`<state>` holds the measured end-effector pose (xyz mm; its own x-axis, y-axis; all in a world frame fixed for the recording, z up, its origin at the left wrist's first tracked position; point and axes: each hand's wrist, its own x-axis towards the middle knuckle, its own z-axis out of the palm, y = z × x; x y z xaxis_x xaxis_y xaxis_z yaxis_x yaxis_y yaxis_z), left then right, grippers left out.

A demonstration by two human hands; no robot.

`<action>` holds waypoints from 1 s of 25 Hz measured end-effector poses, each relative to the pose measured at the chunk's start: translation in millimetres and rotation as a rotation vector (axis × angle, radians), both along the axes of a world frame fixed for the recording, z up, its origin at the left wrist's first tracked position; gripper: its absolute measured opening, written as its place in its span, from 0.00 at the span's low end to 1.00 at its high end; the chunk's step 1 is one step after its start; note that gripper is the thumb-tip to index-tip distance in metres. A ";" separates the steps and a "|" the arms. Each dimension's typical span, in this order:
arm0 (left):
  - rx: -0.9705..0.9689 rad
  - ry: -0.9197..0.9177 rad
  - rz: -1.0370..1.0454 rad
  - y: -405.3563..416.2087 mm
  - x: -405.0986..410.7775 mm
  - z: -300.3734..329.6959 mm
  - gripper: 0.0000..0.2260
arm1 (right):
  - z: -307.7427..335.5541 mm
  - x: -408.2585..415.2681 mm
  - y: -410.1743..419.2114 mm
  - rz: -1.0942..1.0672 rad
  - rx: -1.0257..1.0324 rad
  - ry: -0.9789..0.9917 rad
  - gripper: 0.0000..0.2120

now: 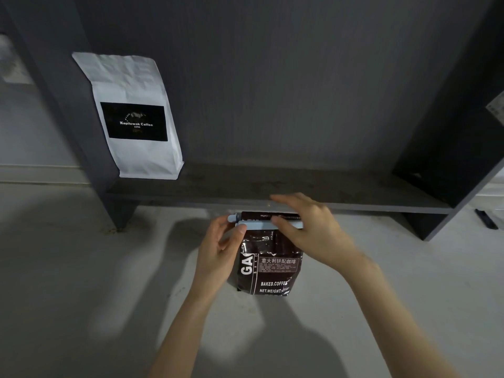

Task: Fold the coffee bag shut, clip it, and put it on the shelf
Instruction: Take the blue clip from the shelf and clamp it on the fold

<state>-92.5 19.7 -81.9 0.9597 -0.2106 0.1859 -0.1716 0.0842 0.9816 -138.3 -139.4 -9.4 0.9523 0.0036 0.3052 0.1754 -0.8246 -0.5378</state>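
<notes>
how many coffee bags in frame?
2. A white bag stands at the left end of the shelf; a dark bag stands on the counter below, between both hands. None seem hidden.

A white Kopiluwak Coffee bag (135,115) stands upright at ten o'clock against a dark back panel (272,77), while a small black object (486,219) lies on the pale counter (81,268) at three o'clock.
</notes>
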 end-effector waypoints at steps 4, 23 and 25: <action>-0.021 -0.020 0.004 -0.3 -0.6 -0.5 0.06 | 4.6 16.6 21.0 0.080 -0.060 0.148 0.18; 0.066 -0.059 0.026 1.2 0.8 1.3 0.06 | -22.7 12.3 36.8 -0.051 -0.101 -0.055 0.08; 0.093 -0.074 0.032 1.7 0.8 0.8 0.05 | -22.5 11.5 36.7 -0.049 -0.110 -0.061 0.08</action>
